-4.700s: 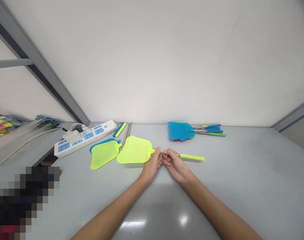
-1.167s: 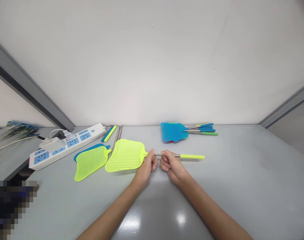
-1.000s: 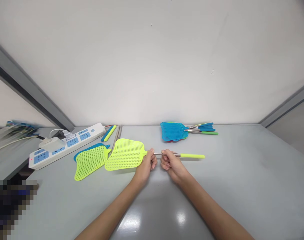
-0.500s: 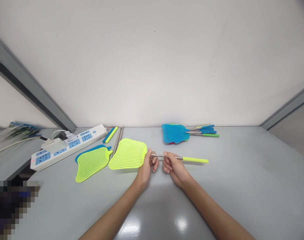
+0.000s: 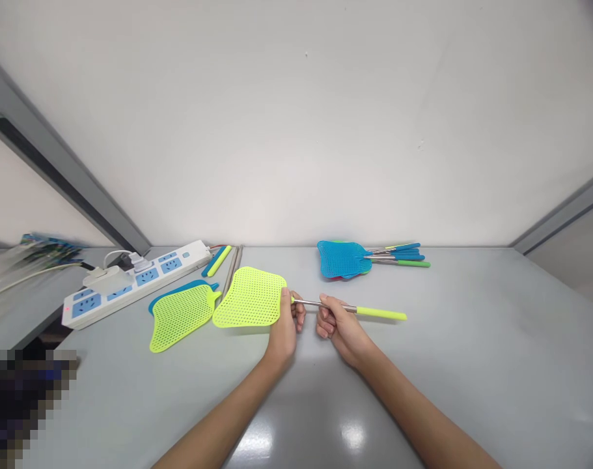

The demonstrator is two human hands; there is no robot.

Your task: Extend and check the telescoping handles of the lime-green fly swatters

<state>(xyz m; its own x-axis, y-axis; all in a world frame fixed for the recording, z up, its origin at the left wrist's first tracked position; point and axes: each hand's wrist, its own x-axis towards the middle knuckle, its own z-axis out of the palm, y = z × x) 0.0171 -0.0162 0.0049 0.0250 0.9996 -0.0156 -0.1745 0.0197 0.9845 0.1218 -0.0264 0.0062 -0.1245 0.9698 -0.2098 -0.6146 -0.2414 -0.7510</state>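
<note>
Yellow swatter [image 5: 250, 298] in left hand [image 5: 285, 326] and right hand [image 5: 344, 329]; packets [image 5: 45, 253] illegibly blurred.

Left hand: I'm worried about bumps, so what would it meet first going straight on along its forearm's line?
Probably the right hand, holding the metal rod just ahead; the blue swatter head lies farther along. Depth is unclear in one view, so the left hand might narrowly miss.

Bright, even light, twin glare spots [image 5: 352, 435] on the grey tabletop [image 5: 472, 352], pixelation at lower left.
</note>
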